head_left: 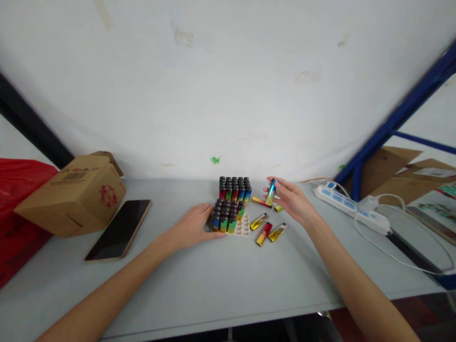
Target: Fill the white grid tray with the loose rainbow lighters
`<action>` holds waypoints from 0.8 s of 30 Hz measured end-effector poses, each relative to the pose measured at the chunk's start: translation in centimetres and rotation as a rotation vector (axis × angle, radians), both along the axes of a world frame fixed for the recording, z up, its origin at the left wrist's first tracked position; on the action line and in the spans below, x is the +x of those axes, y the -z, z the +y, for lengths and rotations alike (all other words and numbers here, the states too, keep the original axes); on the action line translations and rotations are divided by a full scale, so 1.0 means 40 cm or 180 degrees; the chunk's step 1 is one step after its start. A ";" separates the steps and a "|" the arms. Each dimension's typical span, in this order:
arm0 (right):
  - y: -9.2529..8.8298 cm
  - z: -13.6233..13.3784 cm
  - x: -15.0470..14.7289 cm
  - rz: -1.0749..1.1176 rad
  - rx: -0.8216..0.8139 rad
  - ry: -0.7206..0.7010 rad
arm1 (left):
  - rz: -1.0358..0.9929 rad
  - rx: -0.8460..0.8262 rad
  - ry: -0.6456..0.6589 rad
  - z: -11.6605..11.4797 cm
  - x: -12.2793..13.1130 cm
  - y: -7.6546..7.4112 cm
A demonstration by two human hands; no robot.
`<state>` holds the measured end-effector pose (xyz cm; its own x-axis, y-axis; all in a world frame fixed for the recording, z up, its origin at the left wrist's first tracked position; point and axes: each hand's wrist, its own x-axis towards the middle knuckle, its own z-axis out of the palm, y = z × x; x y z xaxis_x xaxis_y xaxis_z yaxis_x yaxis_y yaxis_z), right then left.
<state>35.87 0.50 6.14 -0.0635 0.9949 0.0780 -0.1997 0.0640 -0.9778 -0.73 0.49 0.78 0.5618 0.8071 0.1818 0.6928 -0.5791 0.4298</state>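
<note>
My left hand [192,224] grips the left end of a white tray [243,229], thumb along the front edge and fingers behind the corner. Upright lighters [224,223] with black tops and coloured bodies fill the tray's left part; holes show at its right. My right hand [290,198] pinches a blue-and-yellow lighter [271,191] above the table, to the right of the tray. Below it lie a red-and-yellow lighter [261,202] and several other loose ones, among them another red-and-yellow lighter [263,234] and a yellow lighter [278,232].
Behind the tray stands a second block of upright lighters [235,189]. To the left are a phone [119,230], a cardboard box [74,194] and a red bag [21,213]. A white power strip [351,209] with cables lies at right, near a blue metal frame [388,126].
</note>
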 end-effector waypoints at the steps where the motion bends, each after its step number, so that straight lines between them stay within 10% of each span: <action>1: -0.005 0.004 -0.025 0.0076 -0.0043 -0.0160 | 0.0014 0.0008 0.0005 -0.001 0.000 -0.001; 11: 0.080 -0.043 -0.129 -0.0218 -0.0335 -0.0942 | 0.0021 -0.0021 0.0065 -0.002 -0.004 0.007; 24: 0.101 -0.046 -0.144 -0.2307 0.0749 0.0341 | -0.0052 -0.0020 0.0139 0.003 -0.012 0.010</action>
